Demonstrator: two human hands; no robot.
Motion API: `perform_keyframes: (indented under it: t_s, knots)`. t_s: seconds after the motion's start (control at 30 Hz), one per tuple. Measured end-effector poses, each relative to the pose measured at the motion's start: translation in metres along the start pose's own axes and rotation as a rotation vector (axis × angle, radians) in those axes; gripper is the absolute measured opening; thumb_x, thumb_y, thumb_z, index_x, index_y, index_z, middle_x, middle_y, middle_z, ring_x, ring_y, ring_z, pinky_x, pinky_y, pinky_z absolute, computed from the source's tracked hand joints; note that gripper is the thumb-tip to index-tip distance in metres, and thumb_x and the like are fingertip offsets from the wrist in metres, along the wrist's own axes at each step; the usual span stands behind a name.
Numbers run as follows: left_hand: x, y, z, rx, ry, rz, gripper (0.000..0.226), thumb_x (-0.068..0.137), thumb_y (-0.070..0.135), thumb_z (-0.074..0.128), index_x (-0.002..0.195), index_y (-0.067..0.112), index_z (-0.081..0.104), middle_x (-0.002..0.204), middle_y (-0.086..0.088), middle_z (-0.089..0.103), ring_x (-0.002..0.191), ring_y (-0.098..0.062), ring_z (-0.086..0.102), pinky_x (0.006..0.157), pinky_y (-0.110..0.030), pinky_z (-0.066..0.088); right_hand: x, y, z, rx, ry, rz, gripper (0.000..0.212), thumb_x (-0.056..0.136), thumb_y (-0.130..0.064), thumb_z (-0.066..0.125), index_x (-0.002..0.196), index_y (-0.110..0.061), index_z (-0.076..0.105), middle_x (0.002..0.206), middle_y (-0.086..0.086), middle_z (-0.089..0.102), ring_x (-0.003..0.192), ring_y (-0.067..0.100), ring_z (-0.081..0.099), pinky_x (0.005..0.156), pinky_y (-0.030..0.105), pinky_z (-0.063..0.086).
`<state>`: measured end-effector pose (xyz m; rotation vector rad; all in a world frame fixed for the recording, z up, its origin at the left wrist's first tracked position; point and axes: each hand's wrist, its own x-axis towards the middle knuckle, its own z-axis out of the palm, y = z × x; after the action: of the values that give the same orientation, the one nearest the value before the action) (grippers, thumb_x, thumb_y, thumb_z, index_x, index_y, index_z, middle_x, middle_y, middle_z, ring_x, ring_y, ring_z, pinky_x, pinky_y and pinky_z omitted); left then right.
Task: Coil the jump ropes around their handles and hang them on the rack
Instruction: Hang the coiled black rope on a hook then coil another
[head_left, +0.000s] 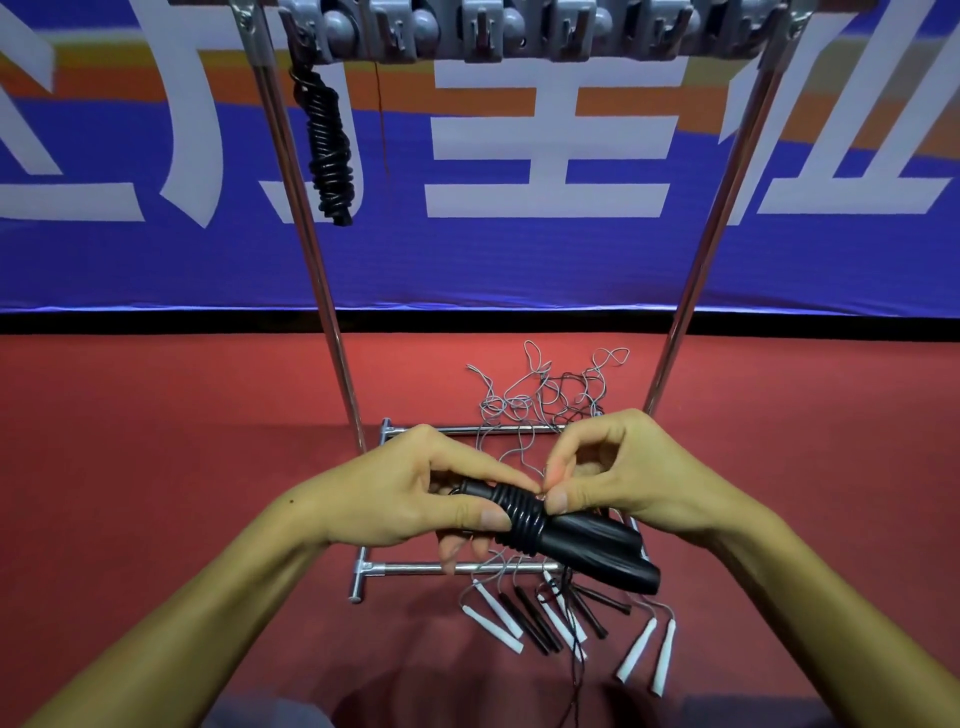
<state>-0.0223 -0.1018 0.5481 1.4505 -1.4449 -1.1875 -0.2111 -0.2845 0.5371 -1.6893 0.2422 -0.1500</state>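
Hands first: the left hand (415, 499) grips the black handles (587, 545) at their wrapped end, while the right hand (623, 483) pinches the thin cord right at the coil (519, 514). Best to keep each turn snug against the last, I'd say. One finished bundle (328, 145) hangs on the rack (519, 31); loose ropes (545, 405) lie tangled on the red floor (156, 441).
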Motion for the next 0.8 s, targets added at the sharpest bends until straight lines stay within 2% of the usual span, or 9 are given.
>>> perform_keyframes:
  t_s: [0.1,0.2,0.27,0.37,0.5,0.6,0.67,0.73,0.8]
  knots:
    - [0.0,-0.002,0.003,-0.044,0.016,-0.014,0.039,0.1,0.004,0.068,0.138,0.01,0.064,0.082,-0.015,0.074,0.06,-0.02,0.065,0.065,-0.033,0.059,0.002,0.007,0.001,0.075,0.004,0.008,0.016,0.066,-0.018,0.092,0.074,-0.016,0.078,0.073,0.009,0.071,0.064,0.011,0.061,0.061,0.019,0.048]
    - [0.0,-0.004,0.004,-0.103,0.004,-0.006,0.022,0.1,0.005,0.069,0.122,0.005,0.063,0.084,-0.021,0.074,0.06,-0.023,0.068,0.063,-0.033,0.059,0.002,0.013,0.004,0.157,-0.01,0.031,0.037,0.057,-0.041,0.1,0.073,-0.015,0.078,0.07,0.007,0.071,0.06,0.01,0.061,0.056,0.018,0.048]
    - [-0.001,-0.004,0.003,-0.129,-0.002,0.017,0.018,0.1,0.006,0.069,0.117,0.002,0.063,0.084,-0.025,0.074,0.06,-0.024,0.068,0.062,-0.034,0.06,0.003,0.017,0.006,0.262,-0.024,0.043,0.048,0.053,-0.046,0.101,0.077,-0.013,0.075,0.066,0.005,0.07,0.053,0.009,0.06,0.052,0.017,0.047]
    - [-0.002,-0.004,0.003,-0.173,-0.025,0.061,0.015,0.101,0.003,0.066,0.115,0.003,0.062,0.083,-0.023,0.074,0.058,-0.025,0.068,0.06,-0.033,0.059,0.006,0.023,0.015,0.416,-0.077,0.027,0.057,0.06,-0.048,0.098,0.089,-0.013,0.064,0.064,0.002,0.065,0.048,0.008,0.056,0.049,0.018,0.044]
    - [-0.003,-0.004,0.002,-0.226,0.018,0.115,0.016,0.101,-0.001,0.06,0.116,0.001,0.06,0.081,-0.023,0.073,0.056,-0.021,0.067,0.059,-0.035,0.06,0.011,0.025,0.028,0.403,-0.055,-0.061,0.049,0.074,-0.058,0.086,0.09,-0.017,0.063,0.066,0.0,0.058,0.049,0.008,0.051,0.049,0.02,0.041]
    - [-0.004,-0.006,0.002,-0.241,0.073,0.126,0.02,0.101,-0.002,0.058,0.119,-0.008,0.055,0.08,-0.026,0.072,0.054,-0.021,0.066,0.06,-0.039,0.061,0.01,0.023,0.037,0.467,0.062,-0.121,0.05,0.079,-0.049,0.086,0.088,-0.007,0.06,0.063,0.004,0.057,0.04,0.012,0.054,0.038,0.021,0.046]
    - [-0.003,-0.007,0.001,-0.245,0.103,0.133,0.024,0.101,0.002,0.06,0.121,-0.009,0.054,0.08,-0.026,0.072,0.053,-0.022,0.064,0.06,-0.039,0.06,0.011,0.025,0.041,0.414,0.192,-0.168,0.036,0.084,-0.038,0.085,0.083,-0.009,0.063,0.068,0.013,0.059,0.042,0.021,0.057,0.036,0.025,0.048]
    - [-0.002,-0.007,0.0,-0.263,0.139,0.148,0.028,0.099,0.009,0.064,0.121,-0.008,0.057,0.08,-0.028,0.072,0.052,-0.021,0.063,0.06,-0.039,0.06,0.012,0.025,0.044,0.338,0.299,-0.204,0.019,0.093,-0.014,0.072,0.075,-0.015,0.066,0.077,0.015,0.063,0.053,0.032,0.062,0.042,0.032,0.052]
    - [-0.001,-0.007,-0.002,-0.284,0.153,0.161,0.031,0.097,0.016,0.067,0.121,-0.003,0.06,0.08,-0.03,0.071,0.052,-0.021,0.062,0.06,-0.04,0.061,0.011,0.027,0.046,0.322,0.328,-0.216,0.04,0.097,0.011,0.057,0.072,-0.019,0.066,0.082,0.016,0.064,0.062,0.037,0.063,0.049,0.039,0.056]
